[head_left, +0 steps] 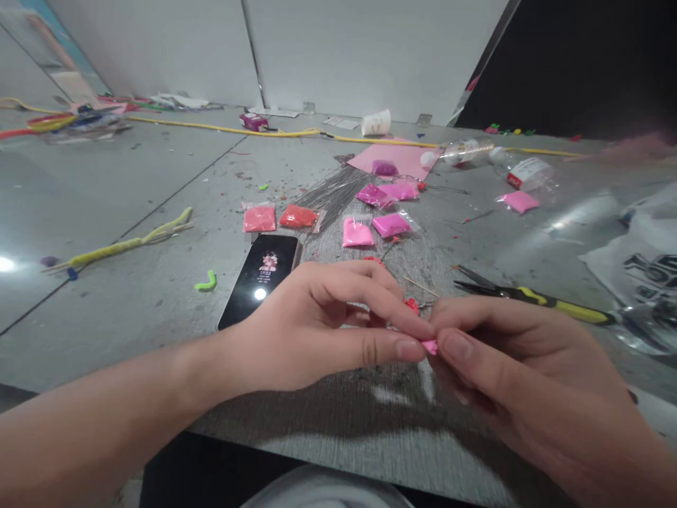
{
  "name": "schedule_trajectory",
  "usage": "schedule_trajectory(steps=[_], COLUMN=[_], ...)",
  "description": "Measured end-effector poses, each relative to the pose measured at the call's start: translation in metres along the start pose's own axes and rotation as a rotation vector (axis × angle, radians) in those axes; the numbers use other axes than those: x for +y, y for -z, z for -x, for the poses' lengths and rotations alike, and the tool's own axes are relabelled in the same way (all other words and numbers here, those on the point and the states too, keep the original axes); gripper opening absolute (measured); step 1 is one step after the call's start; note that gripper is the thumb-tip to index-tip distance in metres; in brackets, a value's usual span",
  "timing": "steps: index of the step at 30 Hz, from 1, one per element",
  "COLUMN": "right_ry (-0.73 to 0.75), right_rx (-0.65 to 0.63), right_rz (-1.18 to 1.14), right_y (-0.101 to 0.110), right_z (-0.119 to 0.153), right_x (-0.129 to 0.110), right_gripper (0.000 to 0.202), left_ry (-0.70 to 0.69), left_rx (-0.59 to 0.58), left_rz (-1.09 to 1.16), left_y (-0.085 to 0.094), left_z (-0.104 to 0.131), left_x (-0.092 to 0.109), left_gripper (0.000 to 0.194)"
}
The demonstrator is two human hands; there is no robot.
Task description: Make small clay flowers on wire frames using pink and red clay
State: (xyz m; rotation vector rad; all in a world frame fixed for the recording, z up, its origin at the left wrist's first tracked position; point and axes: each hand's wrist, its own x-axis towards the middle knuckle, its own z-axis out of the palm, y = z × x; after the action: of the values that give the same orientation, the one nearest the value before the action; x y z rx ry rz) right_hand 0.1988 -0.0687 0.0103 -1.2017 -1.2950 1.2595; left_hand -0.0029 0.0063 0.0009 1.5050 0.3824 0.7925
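Observation:
Between the fingertips of both hands is a small piece of pink clay (431,346). My left hand (338,317) pinches it from the left with thumb and forefinger. On the other side my right hand (508,367) grips it, the thumb pressed near its edge. Just behind the fingers lies a red clay piece (411,305), partly hidden. A phone (259,282) with its screen lit lies beside my left wrist. Beyond the hands are several clear packets of clay, among them a light pink packet (358,231), a magenta packet (391,224) and an orange-red packet (299,216).
Yellow-handled pliers (550,302) lie to the right, by a white plastic bag (639,247). Thin wires (333,194) are bundled behind the packets, near a pink sheet (407,152). Bottles (529,173) and a paper cup (376,123) lie at the back. A green clay strip (208,282) is left of the phone.

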Motion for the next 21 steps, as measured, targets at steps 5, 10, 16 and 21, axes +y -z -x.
schedule_trajectory(steps=[5, 10, 16, 21], right_ry=[-0.049, -0.003, 0.363, 0.467], right_rx=[-0.033, 0.006, 0.157, 0.056], right_rz=[-0.035, 0.065, 0.347, 0.482], right_y=[0.0032, 0.0059, 0.0025, 0.0029], right_z=[0.0007, 0.0044, 0.008, 0.0048], right_x=[0.0057, 0.0063, 0.0006, -0.0025], right_gripper=[0.017, 0.025, 0.016, 0.018], left_ry=[-0.007, 0.023, 0.221, 0.242], left_rx=[-0.023, -0.047, -0.061, -0.173], left_rz=[0.02, 0.109, 0.216, 0.214], left_y=[0.0003, -0.0002, -0.0014, -0.0005], left_z=[-0.0006, -0.0012, -0.0014, -0.0015], left_x=[0.0008, 0.0009, 0.0024, 0.0039], left_gripper=[0.016, 0.012, 0.006, 0.004])
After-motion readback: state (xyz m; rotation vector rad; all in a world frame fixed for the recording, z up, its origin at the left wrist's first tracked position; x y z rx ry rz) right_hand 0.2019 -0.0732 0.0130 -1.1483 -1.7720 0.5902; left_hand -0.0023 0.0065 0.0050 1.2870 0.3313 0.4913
